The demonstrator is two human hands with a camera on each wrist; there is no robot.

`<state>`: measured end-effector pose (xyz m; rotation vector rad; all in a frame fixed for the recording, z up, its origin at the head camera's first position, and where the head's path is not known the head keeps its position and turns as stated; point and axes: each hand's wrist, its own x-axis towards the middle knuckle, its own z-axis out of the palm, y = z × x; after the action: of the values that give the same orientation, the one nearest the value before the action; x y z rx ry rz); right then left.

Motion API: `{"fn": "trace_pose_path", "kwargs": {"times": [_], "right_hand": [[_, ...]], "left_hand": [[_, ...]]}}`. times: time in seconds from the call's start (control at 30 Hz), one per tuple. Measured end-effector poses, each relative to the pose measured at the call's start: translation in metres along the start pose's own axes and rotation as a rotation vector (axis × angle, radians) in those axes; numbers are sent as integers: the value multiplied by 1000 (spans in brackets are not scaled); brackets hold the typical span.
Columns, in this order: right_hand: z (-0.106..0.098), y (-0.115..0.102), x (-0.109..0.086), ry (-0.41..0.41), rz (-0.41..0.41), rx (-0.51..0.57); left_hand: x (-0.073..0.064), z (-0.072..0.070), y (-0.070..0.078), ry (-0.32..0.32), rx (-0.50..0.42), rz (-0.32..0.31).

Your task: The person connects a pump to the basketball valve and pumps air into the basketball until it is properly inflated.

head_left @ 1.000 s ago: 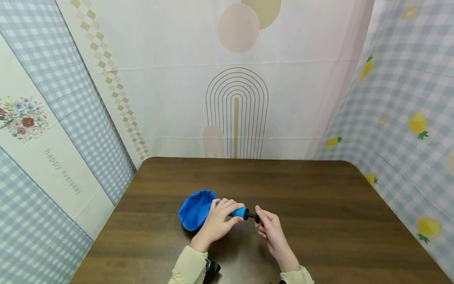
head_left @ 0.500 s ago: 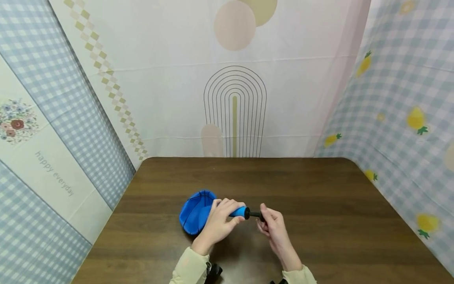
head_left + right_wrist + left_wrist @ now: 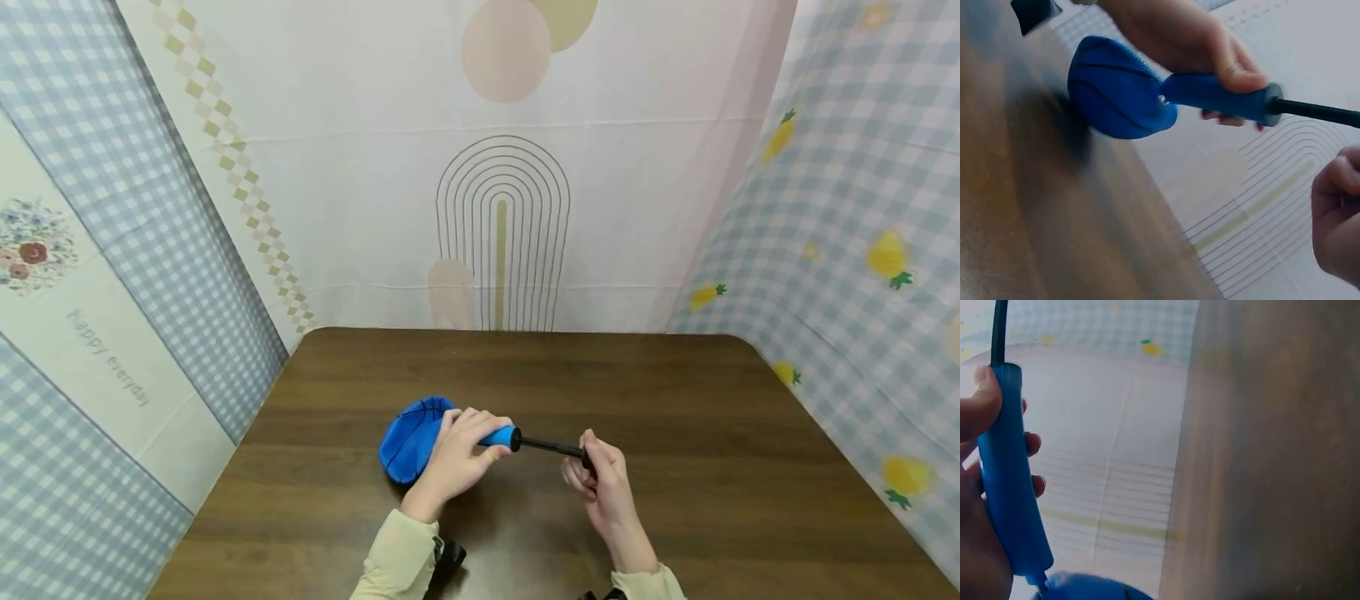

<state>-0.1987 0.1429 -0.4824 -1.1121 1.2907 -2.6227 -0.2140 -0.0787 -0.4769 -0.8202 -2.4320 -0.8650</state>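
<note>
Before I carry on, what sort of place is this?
Probably a makeshift indoor work booth: a wood-grain table with a creased white printed backdrop behind it and blue-and-white checked sheets along both sides. What lies beyond them is hidden.

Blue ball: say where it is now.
In the head view, the blue ball is left of centre, beside the left hand; the right wrist view shows it at the end of the blue pump opposite the black rod.
</note>
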Motion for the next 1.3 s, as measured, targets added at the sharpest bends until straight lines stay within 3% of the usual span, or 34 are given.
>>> {"fn": "trace_pose_path", "kwargs": {"times": [0.17,0.27,0.33,0.4,0.53,0.6,0.7,0.87,1.0,1.13,1.3], "right_hand": [[3,12,-2,122,222,-155],[6,15,-2,159,285,-210],[6,13,-3,162,267,-200],[5,9,-3,133,199,-130],[2,0,-3,2,19,61],[0,-2,-2,-55,-29,116],[0,1,0,-66,2,89],[6,15,1,67,213,-94],[9,22,0,172,287,-163],[8,17,-2,170,227,-118],[-1,3,-2,-15,19,65]], "left_hand": [[-2,11,9,-6,17,21],[-2,11,9,-16,-4,20],[-2,9,6,-16,-12,17],[-2,6,3,-9,-16,8],[-2,0,-4,8,-17,-18],[-1,-1,-5,12,-21,-20],[0,0,-2,19,-23,4],[-1,9,7,33,1,37],[-1,12,10,11,-4,35],[1,8,6,-13,11,30],[0,1,0,21,38,-6]]}}
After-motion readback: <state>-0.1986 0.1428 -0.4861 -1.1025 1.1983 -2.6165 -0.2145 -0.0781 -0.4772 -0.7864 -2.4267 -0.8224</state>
